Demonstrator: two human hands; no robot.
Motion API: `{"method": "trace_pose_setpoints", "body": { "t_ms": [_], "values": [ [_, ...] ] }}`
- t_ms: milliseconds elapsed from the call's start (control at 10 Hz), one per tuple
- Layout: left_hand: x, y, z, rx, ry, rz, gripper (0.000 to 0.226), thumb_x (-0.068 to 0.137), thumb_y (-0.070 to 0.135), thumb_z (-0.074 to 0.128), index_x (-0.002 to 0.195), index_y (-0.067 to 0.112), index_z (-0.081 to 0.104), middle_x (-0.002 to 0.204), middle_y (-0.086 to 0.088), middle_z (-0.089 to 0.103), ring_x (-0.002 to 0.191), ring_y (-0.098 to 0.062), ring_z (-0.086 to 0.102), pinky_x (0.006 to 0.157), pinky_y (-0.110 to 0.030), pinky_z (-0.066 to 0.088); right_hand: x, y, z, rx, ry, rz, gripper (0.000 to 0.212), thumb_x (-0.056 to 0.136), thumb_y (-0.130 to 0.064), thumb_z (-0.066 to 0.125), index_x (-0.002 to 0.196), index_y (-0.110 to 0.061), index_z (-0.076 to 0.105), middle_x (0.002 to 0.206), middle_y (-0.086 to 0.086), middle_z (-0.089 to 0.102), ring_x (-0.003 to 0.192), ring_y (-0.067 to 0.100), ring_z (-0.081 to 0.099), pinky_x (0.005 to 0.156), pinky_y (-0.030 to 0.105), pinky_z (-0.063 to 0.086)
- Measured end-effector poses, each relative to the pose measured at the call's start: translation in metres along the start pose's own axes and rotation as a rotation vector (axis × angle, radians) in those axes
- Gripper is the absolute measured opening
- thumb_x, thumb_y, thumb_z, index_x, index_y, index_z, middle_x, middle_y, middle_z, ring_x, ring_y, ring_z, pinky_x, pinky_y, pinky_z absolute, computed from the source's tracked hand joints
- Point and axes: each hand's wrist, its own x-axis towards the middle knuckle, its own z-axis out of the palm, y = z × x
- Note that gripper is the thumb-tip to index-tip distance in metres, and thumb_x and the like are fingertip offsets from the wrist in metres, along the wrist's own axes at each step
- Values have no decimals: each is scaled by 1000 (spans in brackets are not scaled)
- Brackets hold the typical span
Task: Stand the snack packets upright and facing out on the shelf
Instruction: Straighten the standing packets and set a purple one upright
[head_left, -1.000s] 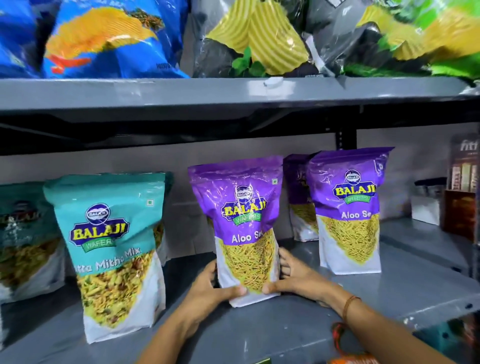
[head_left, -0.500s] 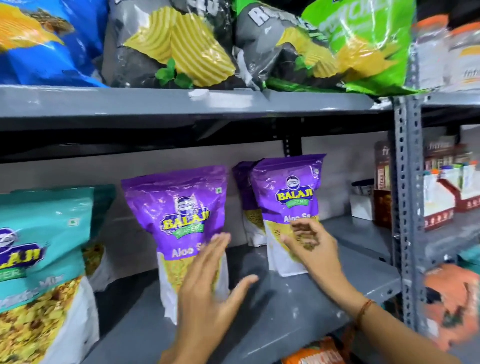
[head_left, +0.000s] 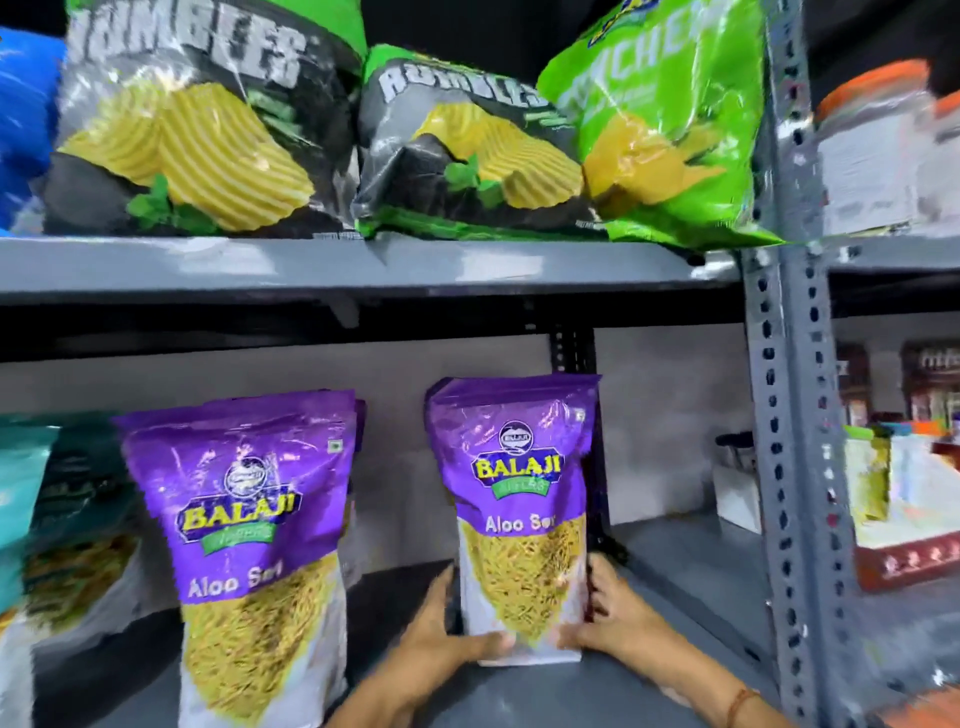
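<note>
Grey metal rack, upper board (head_left: 311, 270) above lower board (head_left: 675, 582). Perforated upright (head_left: 795, 415) stood at right, black bracket (head_left: 571, 348) behind. Pale grey wall (head_left: 665, 415) backed it. Neighbouring rack (head_left: 893, 260) at right was blurred. Lighting was even.

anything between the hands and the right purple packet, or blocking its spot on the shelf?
Nothing visible. The left hand and right hand already grip the right purple packet at its lower sides. It stands upright on the shelf, front facing out, apart from the left purple packet.
</note>
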Motion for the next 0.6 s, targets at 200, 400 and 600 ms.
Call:
{"method": "trace_pose_setpoints", "body": {
  "t_ms": [200, 400, 600],
  "values": [
    [8, -7, 9, -93, 149, 3, 80, 47, 7, 89, 120, 13, 58, 89, 6, 80, 78, -4, 75, 67, -14, 55, 5, 1, -10, 63, -69, 5, 70, 66, 2, 85, 124, -20, 52, 114, -24, 73, 109, 1, 68, 81, 12, 54],
    [-3, -17, 14, -11, 251, 19, 87, 33, 32, 95, 112, 22, 63, 98, 9, 80, 92, -6, 75, 76, -17, 56, 3, -1, -13, 46, -106, 12, 72, 58, -16, 89, 120, -26, 55, 115, -22, 73, 113, 6, 67, 87, 15, 53],
    [-19, -7, 24, 45, 222, 27, 96, 40, 36, 93, 128, 28, 53, 117, 9, 73, 102, -3, 70, 83, -16, 55, -1, -1, -14, 67, -136, 2, 82, 56, -13, 91, 126, -23, 50, 115, -21, 73, 107, -4, 67, 79, 6, 51]
  ]
}}
